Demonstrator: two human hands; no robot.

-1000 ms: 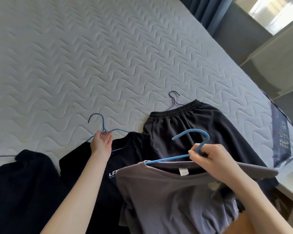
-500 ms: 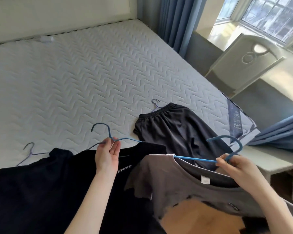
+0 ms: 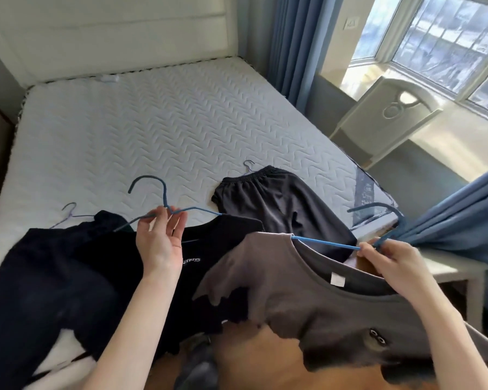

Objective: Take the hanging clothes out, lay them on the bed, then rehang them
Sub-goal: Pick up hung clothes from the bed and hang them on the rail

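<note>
Pinching the neck of a blue hanger (image 3: 164,204) with left hand (image 3: 159,243) fingers (image 3: 178,225) half curled, black shirt (image 3: 209,249) lying on the bed (image 3: 152,130). Gripping second blue hanger (image 3: 378,229) in closed right hand (image 3: 392,263), grey shirt (image 3: 307,291) hanging off the bed edge.

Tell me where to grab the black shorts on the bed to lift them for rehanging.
Take the shorts by the hanger hook poking out past the elastic waistband, coming from above at the headboard side. They lie flat with the waistband facing away and legs toward the bed's near edge, so lifting at the hook should let them hang straight.
</note>
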